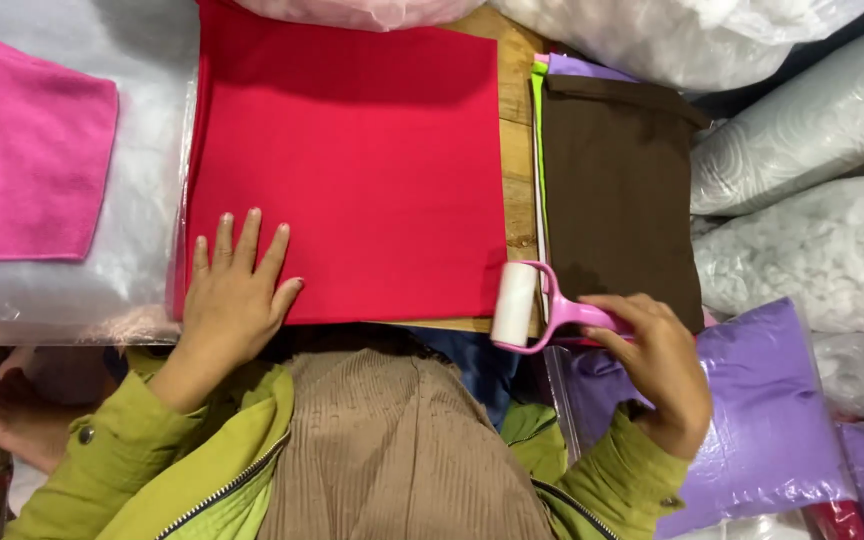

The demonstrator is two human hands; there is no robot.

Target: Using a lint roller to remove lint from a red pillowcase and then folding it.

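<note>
I see red cloth (352, 170) spread flat on tabletop (518, 150), centre. Left hand (237, 295) open, fingers splayed, pressing its near-left corner. Right hand (657, 365) closed round pink lint roller (532, 308) — roller just off cloth's near-right edge, not on it. Rolling looks not yet begun here; brown cloth (617, 200) waits right.

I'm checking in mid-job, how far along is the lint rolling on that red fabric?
Looks barely begun. The red fabric lies spread flat, pinned at its near corner by the left hand. The right hand holds the pink lint roller just off its right edge, not on it. Brown fabric waits beside it.
</note>
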